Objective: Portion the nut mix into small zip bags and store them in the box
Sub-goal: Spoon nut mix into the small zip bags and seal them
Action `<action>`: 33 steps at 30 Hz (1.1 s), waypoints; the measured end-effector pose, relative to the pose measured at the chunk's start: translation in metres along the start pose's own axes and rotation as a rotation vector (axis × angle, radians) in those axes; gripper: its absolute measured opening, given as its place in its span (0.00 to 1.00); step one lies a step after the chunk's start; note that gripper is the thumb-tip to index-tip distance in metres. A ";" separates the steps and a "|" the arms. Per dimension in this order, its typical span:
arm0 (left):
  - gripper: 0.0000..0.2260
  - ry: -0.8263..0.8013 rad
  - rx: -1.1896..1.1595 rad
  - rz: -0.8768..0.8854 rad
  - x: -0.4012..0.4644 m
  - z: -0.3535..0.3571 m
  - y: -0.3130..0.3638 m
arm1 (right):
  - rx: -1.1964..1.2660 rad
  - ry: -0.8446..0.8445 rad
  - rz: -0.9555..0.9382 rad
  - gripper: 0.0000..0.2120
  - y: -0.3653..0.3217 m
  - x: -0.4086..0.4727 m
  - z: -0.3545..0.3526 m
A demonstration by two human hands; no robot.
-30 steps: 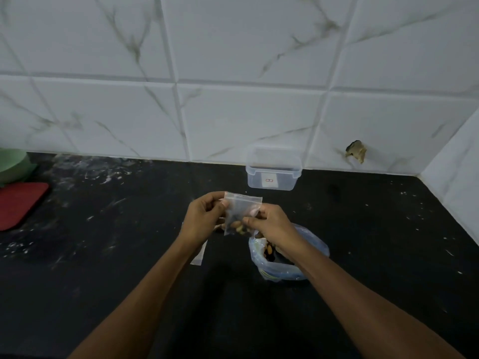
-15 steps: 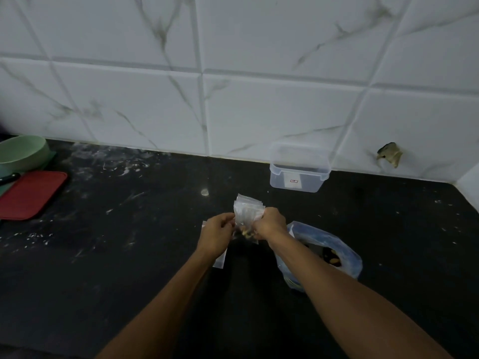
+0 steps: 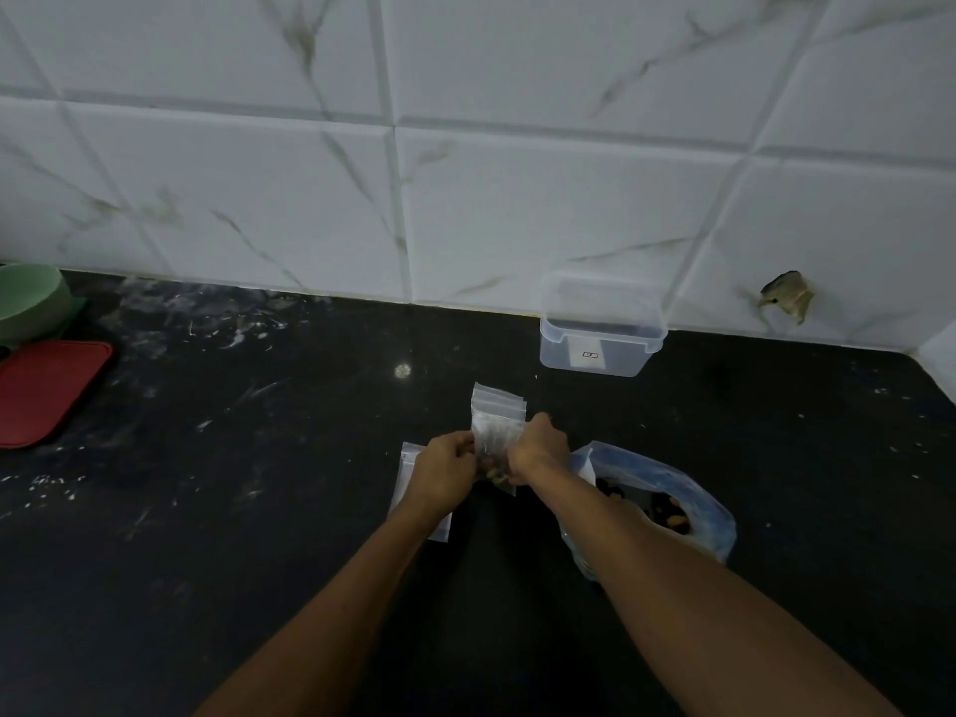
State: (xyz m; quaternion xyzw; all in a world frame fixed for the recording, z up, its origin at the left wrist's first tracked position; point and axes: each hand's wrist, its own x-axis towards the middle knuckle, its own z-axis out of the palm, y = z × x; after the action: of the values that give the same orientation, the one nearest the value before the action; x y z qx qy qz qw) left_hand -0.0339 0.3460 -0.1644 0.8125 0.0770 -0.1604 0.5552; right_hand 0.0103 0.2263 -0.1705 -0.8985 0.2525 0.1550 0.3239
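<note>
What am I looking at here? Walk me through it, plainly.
No machine here: a person wears a camera on the head, looking down at their own two arms. The left hand and right hand both pinch a small zip bag with some nuts at its bottom. On the black counter lie spare empty bags, a larger blue bag of nut mix and, by the tiled wall, a clear plastic box. Far left sit a green bowl and a red board.
</note>
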 end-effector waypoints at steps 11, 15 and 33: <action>0.18 0.271 0.154 0.008 -0.011 -0.029 -0.011 | -0.359 0.127 -0.407 0.23 -0.006 -0.049 -0.025; 0.14 0.320 0.216 -0.077 -0.023 -0.045 -0.028 | -0.241 -0.016 -0.391 0.10 -0.004 -0.060 -0.007; 0.16 0.292 0.320 -0.236 -0.062 -0.036 -0.052 | 0.037 -0.267 0.018 0.14 0.009 -0.069 0.060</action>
State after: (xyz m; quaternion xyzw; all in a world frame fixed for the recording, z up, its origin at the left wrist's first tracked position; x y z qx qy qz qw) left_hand -0.1015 0.4017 -0.1762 0.8900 0.2242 -0.1151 0.3801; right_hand -0.0586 0.2840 -0.1889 -0.8615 0.2180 0.2713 0.3696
